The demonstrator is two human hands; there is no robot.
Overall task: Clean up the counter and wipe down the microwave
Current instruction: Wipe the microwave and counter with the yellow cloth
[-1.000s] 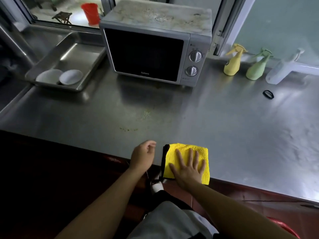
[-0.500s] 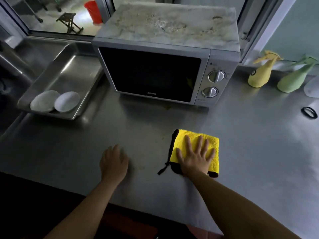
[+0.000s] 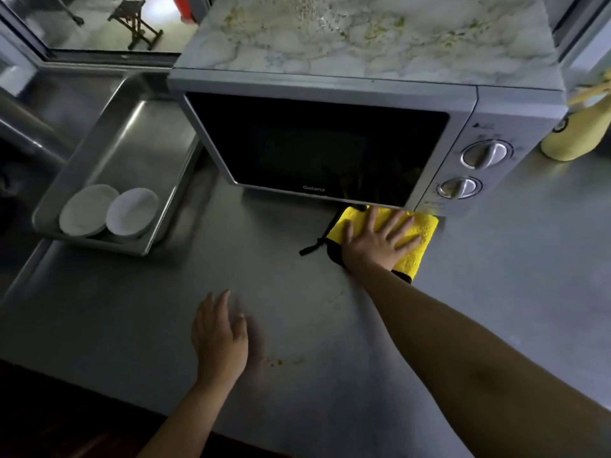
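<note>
A silver microwave (image 3: 330,143) with a dark door and two knobs stands at the back of the steel counter (image 3: 496,276); its top is streaked with yellowish grime. A folded yellow cloth (image 3: 418,239) with a black edge lies flat on the counter, its far edge against the microwave's front base. My right hand (image 3: 377,239) presses flat on the cloth with the fingers spread. My left hand (image 3: 220,335) rests flat on the bare counter nearer me, fingers straight. Small crumbs and smears (image 3: 284,361) lie on the counter between my arms.
A steel tray (image 3: 132,153) left of the microwave holds two white bowls (image 3: 109,211). A yellow spray bottle (image 3: 575,133) stands right of the microwave at the frame's edge. A window sill runs behind the tray.
My right hand has pushed the cloth away from me across the counter to the microwave's base. My left hand moved from the counter's edge onto the counter, now flat. The view has closed in.
</note>
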